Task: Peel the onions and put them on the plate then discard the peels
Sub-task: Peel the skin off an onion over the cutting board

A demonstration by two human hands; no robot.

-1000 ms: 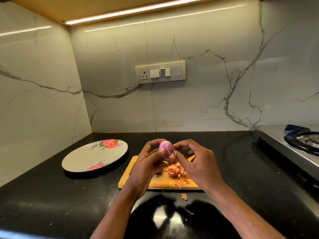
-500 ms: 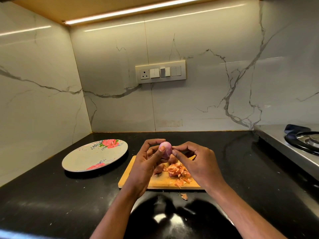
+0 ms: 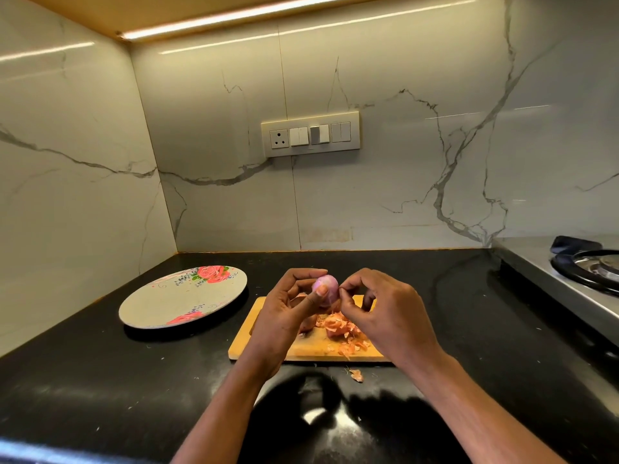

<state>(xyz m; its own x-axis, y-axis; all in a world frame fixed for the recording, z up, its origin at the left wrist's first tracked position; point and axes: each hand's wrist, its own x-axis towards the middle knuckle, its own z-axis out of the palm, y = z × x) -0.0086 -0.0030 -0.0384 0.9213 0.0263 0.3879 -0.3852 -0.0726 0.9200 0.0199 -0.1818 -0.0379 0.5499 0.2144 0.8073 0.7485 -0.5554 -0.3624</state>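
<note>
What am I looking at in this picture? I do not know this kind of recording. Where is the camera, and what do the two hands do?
There is no machine here. A person wears one wide-angle camera on the head, so you look forward and down at that person's own two hands.

The left hand holds a small peeled onion in its grip, above a wooden cutting board. The right hand pinches at the onion's side, seemingly at a thin strip of skin.

A pile of peels lies on the board, and one stray peel lies on the black counter in front of it. To the left lies a flowered plate with no onion on it yet. A stove stands at the right edge.
</note>
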